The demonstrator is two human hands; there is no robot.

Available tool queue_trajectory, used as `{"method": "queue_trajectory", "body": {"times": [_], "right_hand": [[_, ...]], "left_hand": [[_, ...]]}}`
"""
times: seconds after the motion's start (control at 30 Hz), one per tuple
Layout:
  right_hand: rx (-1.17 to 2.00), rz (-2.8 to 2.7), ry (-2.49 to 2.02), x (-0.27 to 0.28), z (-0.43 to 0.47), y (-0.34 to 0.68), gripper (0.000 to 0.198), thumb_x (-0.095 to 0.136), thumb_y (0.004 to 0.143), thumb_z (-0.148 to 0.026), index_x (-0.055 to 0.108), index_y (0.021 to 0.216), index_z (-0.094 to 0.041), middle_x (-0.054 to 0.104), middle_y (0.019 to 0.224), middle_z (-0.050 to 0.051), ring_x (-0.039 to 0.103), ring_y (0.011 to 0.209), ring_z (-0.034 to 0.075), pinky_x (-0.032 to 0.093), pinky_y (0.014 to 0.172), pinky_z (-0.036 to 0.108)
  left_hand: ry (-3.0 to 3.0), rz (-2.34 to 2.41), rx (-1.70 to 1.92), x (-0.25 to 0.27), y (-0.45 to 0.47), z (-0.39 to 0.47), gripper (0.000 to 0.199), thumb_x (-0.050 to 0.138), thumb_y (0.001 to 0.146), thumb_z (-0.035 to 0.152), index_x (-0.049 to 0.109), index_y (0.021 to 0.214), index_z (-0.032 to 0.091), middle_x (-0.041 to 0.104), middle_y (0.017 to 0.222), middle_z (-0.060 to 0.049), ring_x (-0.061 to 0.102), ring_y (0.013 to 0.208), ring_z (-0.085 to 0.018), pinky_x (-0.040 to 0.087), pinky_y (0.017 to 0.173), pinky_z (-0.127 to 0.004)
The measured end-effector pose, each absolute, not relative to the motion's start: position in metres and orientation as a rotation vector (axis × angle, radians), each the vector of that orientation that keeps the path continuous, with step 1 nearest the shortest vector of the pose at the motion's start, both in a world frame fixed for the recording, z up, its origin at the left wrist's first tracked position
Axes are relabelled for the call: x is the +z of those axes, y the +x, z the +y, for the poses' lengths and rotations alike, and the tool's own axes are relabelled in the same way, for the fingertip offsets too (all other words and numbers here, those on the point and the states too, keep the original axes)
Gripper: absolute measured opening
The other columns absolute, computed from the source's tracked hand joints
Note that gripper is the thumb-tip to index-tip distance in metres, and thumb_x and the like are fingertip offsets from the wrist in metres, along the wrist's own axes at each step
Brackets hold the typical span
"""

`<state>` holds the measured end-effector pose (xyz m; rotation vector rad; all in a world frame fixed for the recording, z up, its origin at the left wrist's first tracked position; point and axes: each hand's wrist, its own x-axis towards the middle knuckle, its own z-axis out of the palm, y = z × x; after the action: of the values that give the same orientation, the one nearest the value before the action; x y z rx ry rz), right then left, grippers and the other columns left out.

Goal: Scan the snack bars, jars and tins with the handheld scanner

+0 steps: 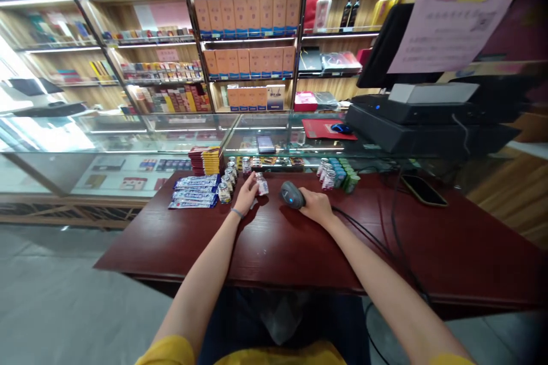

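Note:
My left hand grips a small clear bottle with a light cap, held just above the dark red counter. My right hand holds a grey handheld barcode scanner with a blue light, its head aimed toward the bottle. The scanner's black cable trails right across the counter. A row of similar small bottles stands left of my left hand.
Blue flat packets and a stack of red and yellow packs lie at the left. More small bottles and green-capped ones stand at the right. A phone, a till with monitor and glass display cases sit beyond.

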<state>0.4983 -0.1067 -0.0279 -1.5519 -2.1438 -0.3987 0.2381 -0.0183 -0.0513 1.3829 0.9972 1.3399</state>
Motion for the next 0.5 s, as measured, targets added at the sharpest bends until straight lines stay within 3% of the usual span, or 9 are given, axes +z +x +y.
{"method": "queue_trajectory", "body": {"times": [0.3,0.5], "right_hand": [[-0.356,-2.252,-1.464,-0.032,-0.117,0.496,0.051,0.057,0.077,-0.033,0.055,0.124,-0.014,0.074,0.096,0.009,0.068,0.080,0.021,0.039,0.067,0.027],[-0.285,-2.396,-1.361,-0.028,-0.119,0.493,0.042,0.056,0.077,-0.031,0.057,0.117,-0.015,0.073,0.094,0.008,0.067,0.082,0.021,0.039,0.069,0.027]], "left_hand": [[1.526,0.944,1.313,-0.051,0.235,-0.023,0.054,0.050,0.091,0.018,0.044,0.144,0.022,0.053,0.144,-0.007,0.048,0.134,-0.020,0.037,0.113,-0.040],[1.507,0.917,1.334,-0.049,0.235,-0.024,0.053,0.053,0.089,0.020,0.047,0.142,0.021,0.053,0.143,-0.008,0.049,0.133,-0.022,0.038,0.113,-0.041]]}}
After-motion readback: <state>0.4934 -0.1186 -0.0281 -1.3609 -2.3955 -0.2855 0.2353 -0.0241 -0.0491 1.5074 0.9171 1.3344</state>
